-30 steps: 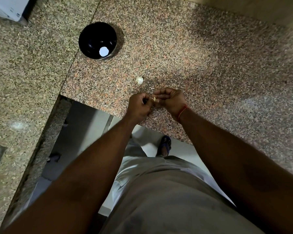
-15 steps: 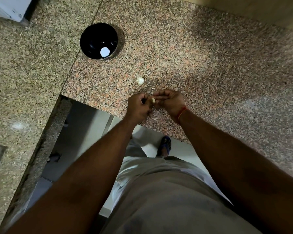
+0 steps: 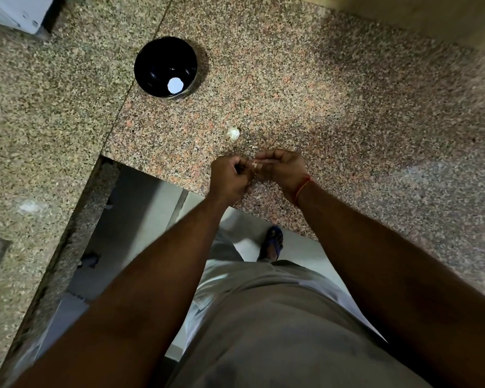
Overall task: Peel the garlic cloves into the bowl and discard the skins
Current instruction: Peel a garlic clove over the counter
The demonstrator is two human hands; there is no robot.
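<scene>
Both hands, left hand (image 3: 230,179) and right hand (image 3: 282,168), are pinching one garlic clove (image 3: 254,164) over the counter's (image 3: 347,107) near edge, stripping skin. Next move probably calls for carrying it to the bowl (image 3: 165,67), well apart toward the far edge.

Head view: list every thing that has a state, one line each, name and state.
Black bowl: upright on the counter, a pale round spot inside, no clove that I can make out.
Garlic piece: lying loose on the counter, apart from both hands.
Garlic clove: pinched between both hands, skin partly on.
Left hand: fingers curled, pinching the clove.
Right hand: fingers curled, pinching the clove.
</scene>
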